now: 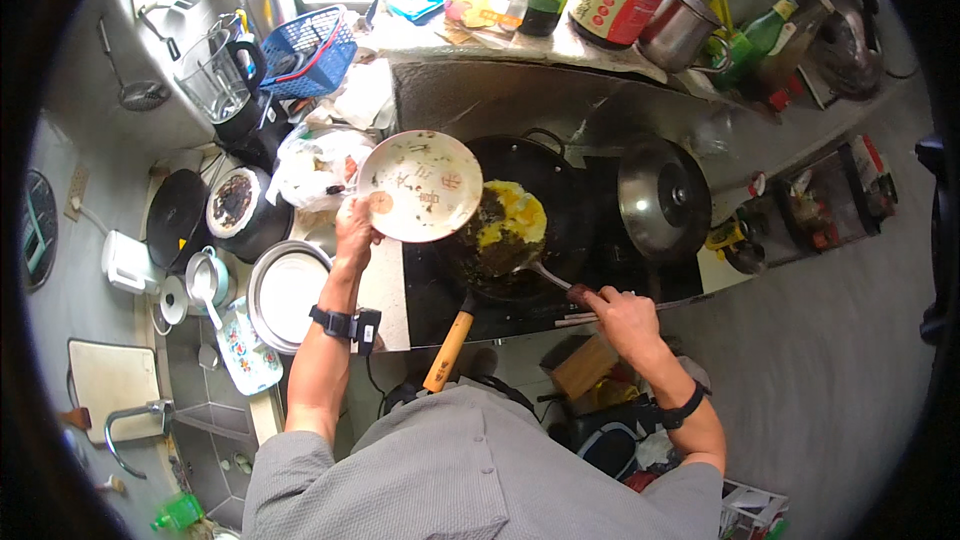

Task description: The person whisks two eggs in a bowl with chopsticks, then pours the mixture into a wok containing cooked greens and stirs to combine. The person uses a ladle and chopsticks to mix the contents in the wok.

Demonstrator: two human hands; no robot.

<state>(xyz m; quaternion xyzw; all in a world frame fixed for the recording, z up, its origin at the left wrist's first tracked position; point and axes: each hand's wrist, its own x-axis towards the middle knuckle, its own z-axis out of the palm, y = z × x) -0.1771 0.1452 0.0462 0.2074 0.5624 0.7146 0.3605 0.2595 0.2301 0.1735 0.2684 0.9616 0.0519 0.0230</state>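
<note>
My left hand grips the rim of a round white plate with dark bits on it, held at the wok's left side and partly over it. My right hand is closed on the dark handle of a metal spatula, whose blade sits in the food. Yellow and white egg with dark green bits lies in the black wok. The wok's wooden handle points towards me, over the front edge of the black cooktop.
A domed metal lid stands right of the wok. Left are a metal basin, a plastic bag, a black pot and a blue basket. Bottles and a metal jug line the ledge behind. Chopsticks lie by my right hand.
</note>
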